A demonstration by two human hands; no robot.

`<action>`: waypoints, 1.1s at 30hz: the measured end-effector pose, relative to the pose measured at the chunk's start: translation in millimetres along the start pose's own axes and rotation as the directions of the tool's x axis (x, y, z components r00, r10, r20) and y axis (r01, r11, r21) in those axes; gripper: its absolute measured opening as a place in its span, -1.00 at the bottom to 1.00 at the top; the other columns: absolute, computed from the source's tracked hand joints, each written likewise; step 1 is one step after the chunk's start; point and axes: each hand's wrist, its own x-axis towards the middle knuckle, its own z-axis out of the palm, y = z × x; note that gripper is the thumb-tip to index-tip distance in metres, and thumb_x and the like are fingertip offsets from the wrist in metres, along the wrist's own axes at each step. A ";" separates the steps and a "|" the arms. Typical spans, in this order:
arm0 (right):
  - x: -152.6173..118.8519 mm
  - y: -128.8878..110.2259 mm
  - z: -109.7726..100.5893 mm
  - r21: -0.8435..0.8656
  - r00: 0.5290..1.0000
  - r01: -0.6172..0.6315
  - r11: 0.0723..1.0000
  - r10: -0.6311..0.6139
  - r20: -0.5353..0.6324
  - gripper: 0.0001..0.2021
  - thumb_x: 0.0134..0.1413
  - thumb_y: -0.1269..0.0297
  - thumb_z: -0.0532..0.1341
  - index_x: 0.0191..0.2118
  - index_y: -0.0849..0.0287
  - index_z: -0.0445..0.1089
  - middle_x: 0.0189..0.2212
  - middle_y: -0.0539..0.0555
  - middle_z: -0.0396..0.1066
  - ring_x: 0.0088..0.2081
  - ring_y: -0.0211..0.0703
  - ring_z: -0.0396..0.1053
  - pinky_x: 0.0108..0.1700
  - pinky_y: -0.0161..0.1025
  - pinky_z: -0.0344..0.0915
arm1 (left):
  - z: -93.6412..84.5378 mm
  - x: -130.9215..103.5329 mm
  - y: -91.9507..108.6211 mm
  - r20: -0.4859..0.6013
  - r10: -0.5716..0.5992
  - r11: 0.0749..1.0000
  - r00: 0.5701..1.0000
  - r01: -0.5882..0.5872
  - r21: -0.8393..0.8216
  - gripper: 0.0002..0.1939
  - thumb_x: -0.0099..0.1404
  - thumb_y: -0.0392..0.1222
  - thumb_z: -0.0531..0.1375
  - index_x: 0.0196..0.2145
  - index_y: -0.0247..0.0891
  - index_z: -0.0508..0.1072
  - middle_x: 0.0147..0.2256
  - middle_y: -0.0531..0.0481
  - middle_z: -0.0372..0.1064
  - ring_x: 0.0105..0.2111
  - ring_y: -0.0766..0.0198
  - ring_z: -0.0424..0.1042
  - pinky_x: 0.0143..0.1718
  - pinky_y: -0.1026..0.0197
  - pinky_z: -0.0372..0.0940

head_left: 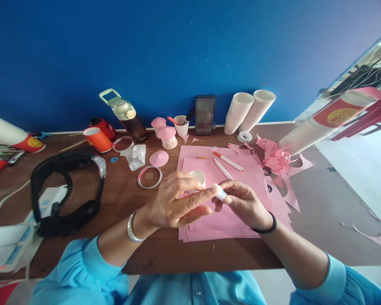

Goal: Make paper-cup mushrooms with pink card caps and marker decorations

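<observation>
Over the pink paper sheets [209, 231], my right hand [246, 203] pinches a small white, rounded object [219, 192] with a bluish side; its exact kind is unclear. My left hand [178, 199] is stretched out beside it, the index fingertip touching or almost touching the white object. The left thumb is held apart from the fingers. Just behind the left fingers is a white paper cup [198, 175], partly hidden, and I cannot tell whether they touch it. Two white-barrelled orange pens, an orange-capped pen [230, 162] and a marker [222, 169], lie on the paper.
Pink cone-topped cups [169, 137], a pink paper cone [159, 158] and a cup of pens [181, 126] stand further back. Stacked white cups [239, 112], a tape roll [244, 137] and pink scraps [276, 156] are right. A bottle [127, 114] and black headgear [68, 228] are left.
</observation>
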 end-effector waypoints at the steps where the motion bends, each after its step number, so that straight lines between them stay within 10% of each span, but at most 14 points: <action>1: -0.8 0.0 -0.1 -0.015 1.000 -0.002 1.000 0.002 0.004 -0.80 0.20 0.14 0.41 -0.14 0.12 0.57 -0.37 0.04 0.58 -0.38 -0.20 0.53 -0.22 -0.18 0.49 | 0.0 0.5 0.3 -0.014 -0.009 1.000 1.000 0.009 -0.023 -0.58 0.44 -0.03 0.18 0.18 -0.17 0.47 -0.22 -0.07 0.37 -0.20 0.20 0.45 -0.15 0.13 0.49; 8: 8.8 -6.4 -13.5 -0.432 0.918 0.062 0.900 -0.222 -0.330 -0.74 0.21 0.06 0.37 -0.11 0.10 0.53 -0.27 0.07 0.58 -0.29 -0.15 0.50 -0.24 -0.19 0.46 | 1.5 0.1 -21.3 -0.095 -0.394 0.917 0.914 0.397 0.026 -0.68 0.31 -0.26 0.33 0.01 -0.07 0.55 -0.13 -0.03 0.39 -0.17 0.22 0.46 -0.08 0.10 0.43; 14: 20.1 -6.0 -42.2 -0.921 0.865 -0.055 0.385 -0.443 -0.236 -0.82 0.30 0.18 0.23 -0.11 0.11 0.50 -0.25 0.10 0.59 -0.36 -0.11 0.47 -0.31 -0.19 0.39 | 8.6 -26.8 -47.6 0.047 -0.720 0.667 0.693 0.709 -0.229 -0.53 0.37 -0.06 0.30 0.19 -0.12 0.40 0.09 -0.15 0.39 -0.02 0.19 0.44 0.05 0.05 0.42; 23: 27.6 10.9 -42.4 -0.969 0.965 -0.012 -0.247 -0.258 0.054 -0.77 0.39 0.34 0.10 -0.06 0.20 0.51 -0.30 0.21 0.57 -0.18 0.04 0.42 -0.19 -0.12 0.32 | 21.6 -60.1 -25.3 0.436 -0.690 0.493 0.577 0.816 -0.301 0.19 0.13 0.05 0.48 0.47 -0.08 -0.18 0.41 -0.38 0.03 0.41 -0.18 0.10 0.38 -0.30 0.09; 28: 21.9 8.0 -45.1 -0.937 0.963 0.096 -0.336 -0.207 0.173 -0.78 0.40 0.24 0.13 -0.10 0.20 0.51 -0.20 0.25 0.54 -0.14 0.08 0.37 -0.15 -0.08 0.30 | 35.2 -64.4 -17.9 0.394 -0.727 0.528 0.563 0.824 -0.205 0.17 0.13 0.01 0.47 0.47 -0.05 -0.15 0.29 -0.28 0.27 0.33 -0.19 0.24 0.39 -0.40 0.02; 33: 53.9 -22.7 -61.3 -0.887 0.950 0.103 -0.450 -0.220 0.221 -0.56 0.44 0.40 -0.05 0.32 0.19 0.28 -0.09 0.25 0.48 -0.11 0.04 0.33 -0.17 -0.11 0.24 | 35.5 -70.1 -20.0 0.373 -0.728 0.540 0.575 0.816 -0.203 0.18 0.05 0.06 0.51 0.45 -0.10 -0.03 0.31 -0.31 0.24 0.32 -0.29 0.24 0.35 -0.38 0.11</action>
